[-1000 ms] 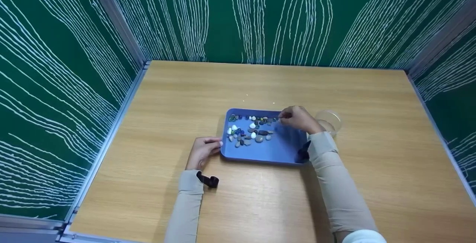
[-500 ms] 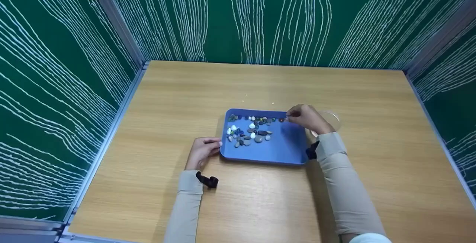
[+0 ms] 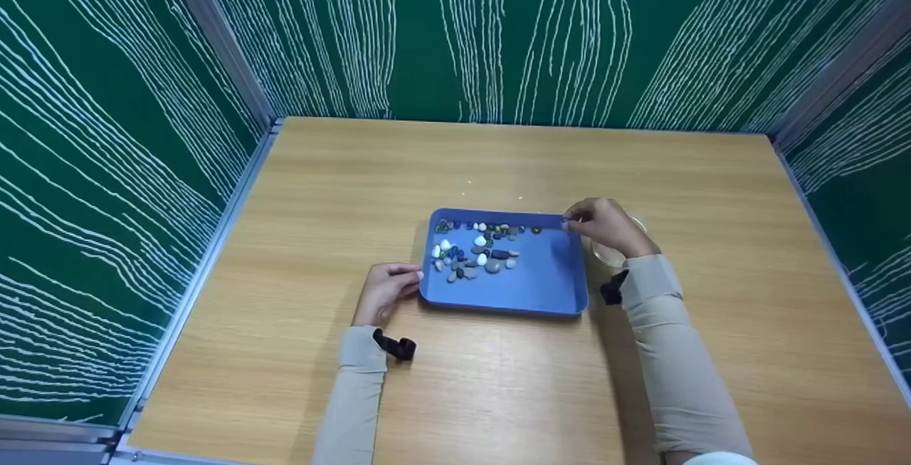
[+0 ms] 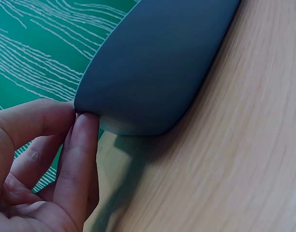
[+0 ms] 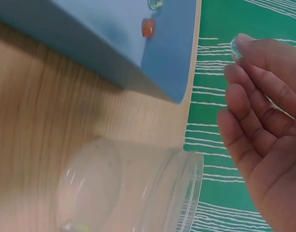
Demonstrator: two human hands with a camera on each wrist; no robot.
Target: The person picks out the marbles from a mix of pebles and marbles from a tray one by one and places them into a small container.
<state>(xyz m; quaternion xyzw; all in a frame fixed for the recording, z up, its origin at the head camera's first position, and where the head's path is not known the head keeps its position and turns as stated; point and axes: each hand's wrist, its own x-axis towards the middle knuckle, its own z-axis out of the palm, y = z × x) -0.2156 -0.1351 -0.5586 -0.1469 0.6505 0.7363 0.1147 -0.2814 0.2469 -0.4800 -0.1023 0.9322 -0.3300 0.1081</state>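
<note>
A shallow blue tray [image 3: 541, 283] lies on the table, holding several pebbles [image 3: 493, 266], white stones [image 3: 480, 241] and coloured glass beads, mostly in its left half. My left hand [image 3: 388, 288] pinches the tray's left rim; in the left wrist view, thumb and forefinger meet at the tray's corner [image 4: 138, 82]. Over the tray's far right corner is my right hand [image 3: 611, 226]. The right wrist view shows its thumb and forefinger pinching a small teal, glassy bead [image 5: 235, 48]. An orange-brown bead [image 5: 148, 28] sits apart inside the tray, right of the far row.
Just right of the tray stands a clear plastic container [image 5: 138, 188], partly hidden by my right hand in the head view. Tiny pale specks [image 3: 520, 198] dot the wooden table [image 3: 341, 187] behind the tray. Green panels with white lines [image 3: 427, 38] enclose the table.
My right hand has moved right, from the far row of beads to the tray's far right corner, uncovering the orange-brown bead. My left hand stays on the tray's left rim.
</note>
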